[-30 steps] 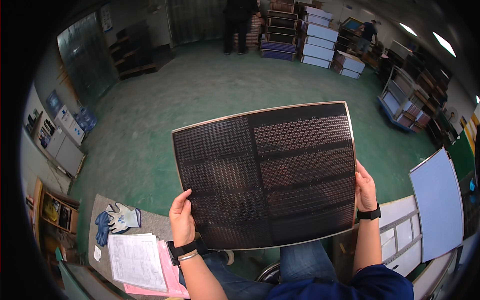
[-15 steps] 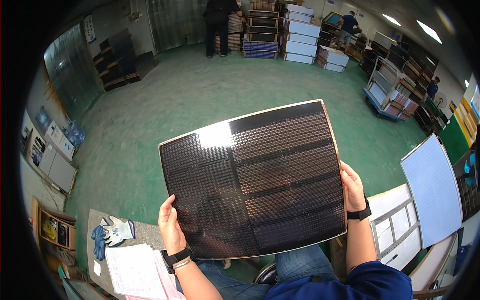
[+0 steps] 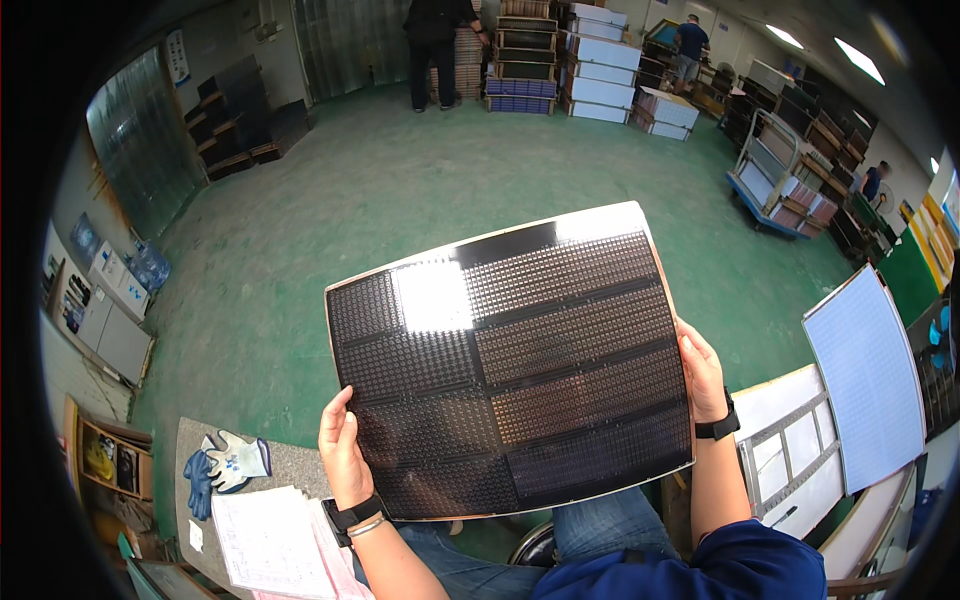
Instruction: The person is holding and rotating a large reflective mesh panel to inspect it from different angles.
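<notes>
I hold a large dark rectangular panel (image 3: 520, 370) up in front of me, its face covered in rows of tiny perforations split into several blocks. Ceiling light glares off its upper left part. My left hand (image 3: 343, 455) grips the panel's lower left edge, a dark band and a bracelet on that wrist. My right hand (image 3: 700, 372) grips the right edge, with a black watch on the wrist. The panel hides most of my lap and the floor just ahead.
A grey table (image 3: 290, 462) at lower left carries blue-and-white gloves (image 3: 228, 465) and paper sheets (image 3: 270, 545). A white perforated panel (image 3: 868, 380) leans at right over a framed bench (image 3: 795, 450). Across the green floor (image 3: 330, 230) stand stacked crates (image 3: 598, 70), a loaded cart (image 3: 785, 190) and several people.
The panel has tilted and come lower and closer in the view, and the glare spot has shifted onto its upper left. Both hands keep the same grip on its edges.
</notes>
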`<state>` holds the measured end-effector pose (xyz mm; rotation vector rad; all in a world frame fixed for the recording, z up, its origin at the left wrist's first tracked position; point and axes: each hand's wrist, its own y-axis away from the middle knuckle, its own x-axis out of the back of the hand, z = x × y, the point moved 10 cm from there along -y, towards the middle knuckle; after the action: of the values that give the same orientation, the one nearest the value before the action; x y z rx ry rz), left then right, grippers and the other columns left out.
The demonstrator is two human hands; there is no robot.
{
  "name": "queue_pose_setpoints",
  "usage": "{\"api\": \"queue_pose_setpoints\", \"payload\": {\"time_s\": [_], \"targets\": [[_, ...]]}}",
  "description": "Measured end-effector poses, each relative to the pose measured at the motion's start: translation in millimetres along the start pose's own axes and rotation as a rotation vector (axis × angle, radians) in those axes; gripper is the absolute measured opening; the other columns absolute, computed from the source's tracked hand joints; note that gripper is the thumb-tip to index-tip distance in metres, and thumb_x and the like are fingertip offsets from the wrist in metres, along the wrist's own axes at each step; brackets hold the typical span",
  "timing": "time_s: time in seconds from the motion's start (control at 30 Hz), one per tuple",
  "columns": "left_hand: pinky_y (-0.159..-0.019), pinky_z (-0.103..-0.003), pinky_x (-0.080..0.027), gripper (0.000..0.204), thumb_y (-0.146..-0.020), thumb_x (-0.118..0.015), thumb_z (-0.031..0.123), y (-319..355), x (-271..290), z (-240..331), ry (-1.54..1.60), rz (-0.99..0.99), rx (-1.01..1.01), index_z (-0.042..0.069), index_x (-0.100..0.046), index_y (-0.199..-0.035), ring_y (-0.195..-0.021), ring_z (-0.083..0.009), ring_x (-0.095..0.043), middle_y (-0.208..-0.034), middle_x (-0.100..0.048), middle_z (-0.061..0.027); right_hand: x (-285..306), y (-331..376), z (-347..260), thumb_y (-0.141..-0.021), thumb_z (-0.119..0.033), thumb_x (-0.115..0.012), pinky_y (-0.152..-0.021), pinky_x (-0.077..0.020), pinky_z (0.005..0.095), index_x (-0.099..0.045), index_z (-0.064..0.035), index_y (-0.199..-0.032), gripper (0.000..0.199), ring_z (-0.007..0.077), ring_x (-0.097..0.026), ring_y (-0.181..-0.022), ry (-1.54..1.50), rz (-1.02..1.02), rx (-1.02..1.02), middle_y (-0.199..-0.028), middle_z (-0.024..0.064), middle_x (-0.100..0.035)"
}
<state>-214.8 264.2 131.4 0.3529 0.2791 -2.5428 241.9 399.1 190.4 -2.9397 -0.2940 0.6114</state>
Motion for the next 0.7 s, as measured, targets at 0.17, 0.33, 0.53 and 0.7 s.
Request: {"api": "queue_pose_setpoints", "payload": {"time_s": [0.17, 0.33, 0.53, 0.7], "targets": [[-0.099, -0.027, -0.034, 0.033, -0.089, -0.051, 0.006, -0.5, -0.3, -0.4, 0.011, -0.002, -0.003, 0.001, -0.05, -0.122, -0.116, -0.0151, -0.046, -0.126, -0.051, -0.0077, 3.9, -2.6, 0.9, -0.093, -0.017, -0.049, -0.091, -0.0429, 0.0266, -0.041, 0.0057, -0.13, 0.044, 0.0148, -0.055, -0.107, 0.045, 0.023, 0.023, -0.122, 0.0117, -0.054], [-0.101, -0.029, -0.032, 0.034, -0.089, -0.051, 0.006, 1.3, -5.6, 3.0, 0.018, 0.002, 0.006, 0.001, -0.05, -0.123, -0.117, -0.0156, -0.045, -0.126, -0.051, -0.0079, 5.1, -4.2, 3.3, -0.093, -0.017, -0.049, -0.09, -0.0437, 0.0256, -0.043, 0.0054, -0.128, 0.042, 0.0138, -0.055, -0.105, 0.064, 0.039, 0.022, -0.12, 0.0111, -0.056], [-0.105, -0.03, -0.027, 0.035, -0.088, -0.05, 0.004, 0.3, -2.6, 5.5, 0.047, -0.008, -0.027, -0.001, -0.049, -0.123, -0.122, -0.018, -0.041, -0.127, -0.049, -0.01, 4.4, -6.6, 8.0, -0.095, -0.015, -0.045, -0.089, -0.0445, 0.0259, -0.043, 0.0055, -0.127, 0.038, 0.0138, -0.055, -0.103, 0.184, 0.051, -0.005, -0.118, 0.011, -0.056], [-0.103, -0.031, -0.03, 0.035, -0.09, -0.048, 0.005, 0.3, -11.5, 8.3, 0.161, -0.02, -0.006, -0.002, -0.047, -0.124, -0.118, -0.018, -0.044, -0.126, -0.05, -0.0115, 18.6, -5.7, 22.7, -0.095, -0.009, -0.043, -0.096, -0.04, 0.0293, -0.04, 0.0084, -0.128, 0.038, 0.0182, -0.051, -0.112, 0.221, 0.04, -0.03, -0.124, 0.0141, -0.052]]}}
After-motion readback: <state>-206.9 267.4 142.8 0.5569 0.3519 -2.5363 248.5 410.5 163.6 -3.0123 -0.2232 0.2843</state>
